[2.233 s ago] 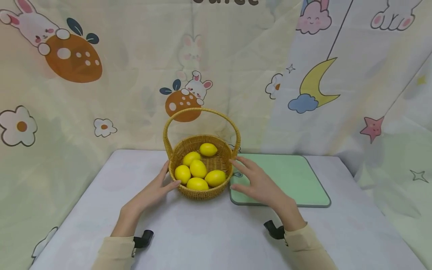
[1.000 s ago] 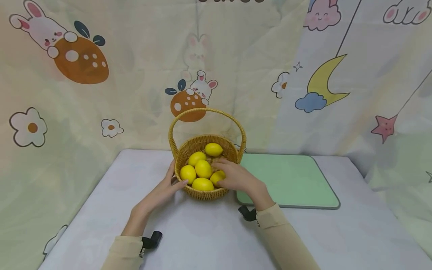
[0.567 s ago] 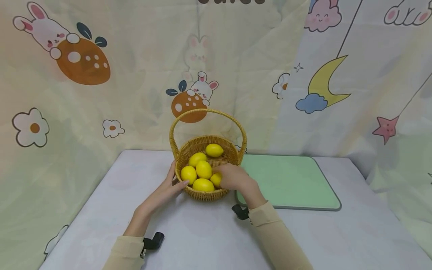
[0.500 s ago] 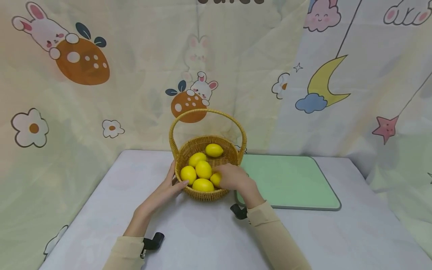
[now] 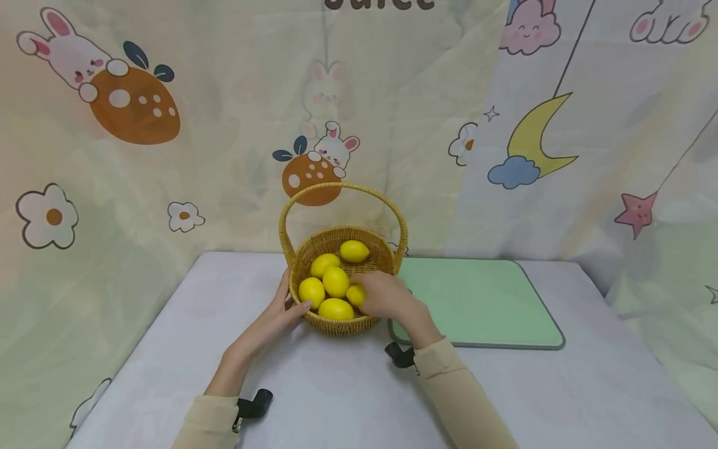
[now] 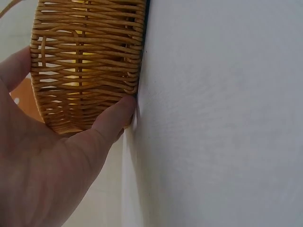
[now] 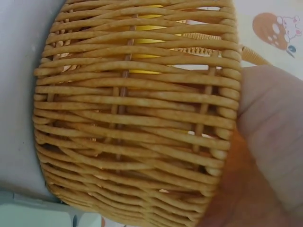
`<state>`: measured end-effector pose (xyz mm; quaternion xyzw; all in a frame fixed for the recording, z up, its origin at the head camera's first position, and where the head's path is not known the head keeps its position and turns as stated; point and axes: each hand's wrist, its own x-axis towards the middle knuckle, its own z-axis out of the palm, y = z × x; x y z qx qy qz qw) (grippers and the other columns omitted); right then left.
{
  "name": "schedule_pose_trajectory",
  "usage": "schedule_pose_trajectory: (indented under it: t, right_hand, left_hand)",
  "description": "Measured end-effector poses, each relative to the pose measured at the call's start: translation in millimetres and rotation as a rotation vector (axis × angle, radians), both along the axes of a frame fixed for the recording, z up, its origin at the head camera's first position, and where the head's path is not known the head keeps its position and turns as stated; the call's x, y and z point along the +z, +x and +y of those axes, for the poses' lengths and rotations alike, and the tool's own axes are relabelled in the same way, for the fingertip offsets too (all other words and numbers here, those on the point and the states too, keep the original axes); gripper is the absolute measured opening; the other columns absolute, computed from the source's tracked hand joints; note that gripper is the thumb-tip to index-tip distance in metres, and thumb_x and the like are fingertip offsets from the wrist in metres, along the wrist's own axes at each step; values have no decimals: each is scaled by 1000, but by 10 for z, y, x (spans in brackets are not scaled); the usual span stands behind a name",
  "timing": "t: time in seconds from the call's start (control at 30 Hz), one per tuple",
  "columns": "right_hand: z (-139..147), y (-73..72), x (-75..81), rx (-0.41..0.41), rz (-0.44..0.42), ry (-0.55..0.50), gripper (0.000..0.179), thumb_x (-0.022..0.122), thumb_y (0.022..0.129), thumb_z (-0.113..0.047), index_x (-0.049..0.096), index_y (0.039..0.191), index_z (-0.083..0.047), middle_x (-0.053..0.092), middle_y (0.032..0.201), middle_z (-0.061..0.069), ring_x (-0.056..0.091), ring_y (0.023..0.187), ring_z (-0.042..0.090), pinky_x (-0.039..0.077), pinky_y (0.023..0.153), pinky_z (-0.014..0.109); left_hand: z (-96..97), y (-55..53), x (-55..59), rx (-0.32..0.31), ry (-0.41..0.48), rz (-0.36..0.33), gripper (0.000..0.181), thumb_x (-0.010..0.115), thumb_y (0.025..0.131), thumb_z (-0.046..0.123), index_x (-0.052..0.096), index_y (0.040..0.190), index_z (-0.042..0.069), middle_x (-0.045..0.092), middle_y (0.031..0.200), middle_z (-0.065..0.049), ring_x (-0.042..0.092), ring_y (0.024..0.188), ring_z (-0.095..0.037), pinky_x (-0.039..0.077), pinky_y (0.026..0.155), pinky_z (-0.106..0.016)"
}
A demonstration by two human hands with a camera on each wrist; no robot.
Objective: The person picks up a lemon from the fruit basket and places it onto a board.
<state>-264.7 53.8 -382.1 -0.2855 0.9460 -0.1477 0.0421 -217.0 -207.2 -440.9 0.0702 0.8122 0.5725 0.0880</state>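
A woven wicker basket (image 5: pixel 342 325) with a tall arched handle holds several yellow lemons (image 5: pixel 335 282). My left hand (image 5: pixel 270 318) grips the basket's left side, its thumb at the front rim. In the left wrist view the left hand (image 6: pixel 52 156) spans the woven wall, one digit at the rim and another low near the table. Inside the basket's right side, my right hand (image 5: pixel 387 296) holds a lemon (image 5: pixel 356 295) with curled fingers. Its fingertips are mostly hidden. In the right wrist view the basket wall (image 7: pixel 137 109) covers the fingers, and part of the right hand (image 7: pixel 274 127) shows beyond the rim.
A pale green cutting board (image 5: pixel 477 302) with a grey edge lies right of the basket, partly behind it. Both rest on a white-covered table (image 5: pixel 336 393). A printed cloth backdrop (image 5: pixel 235 112) hangs behind the table. Each wrist carries a black camera mount (image 5: pixel 255 404).
My right hand has moved from outside the basket's right rim into it and closed over the right-hand lemon, which now sits slightly higher. My left hand stays on the basket's side.
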Motion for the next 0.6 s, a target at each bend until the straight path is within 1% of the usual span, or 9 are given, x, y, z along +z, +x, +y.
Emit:
schedule_pose_trajectory:
  t: [0.2,0.37,0.47,0.6]
  right_hand:
    - [67,40,48,30,0,-65,52,66,82,-3,64,132,-17,68,126,0,59,100,17,51,78,32]
    - [144,60,106,48,-18,-122,54,67,80,-4,64,132,-18,66,130,-2,58,102,16,52,86,33]
    - [205,82,150,50,-19,-151,56,67,78,-3,64,131,-21,65,130,-4,57,100,15,51,84,31]
    - [283,130,239,39,-22,-181,57,68,78,-3,63,133,-20,64,131,-3,55,101,15,50,85,32]
  left_hand:
    - [12,-2,-9,-3,13,5,95,59,96,49,-17,152,49,-21,165,7,-4,156,-34,14,123,-58]
    - [16,5,-3,-11,24,10,93,59,97,48,-17,152,50,-20,165,8,-4,155,-36,17,122,-58]
    - [19,13,3,-18,31,13,94,59,97,48,-17,153,48,-20,166,7,-4,155,-36,20,122,-58]
    - [23,19,6,-18,35,7,95,59,96,48,-17,153,47,-21,166,6,-4,155,-35,23,121,-57]
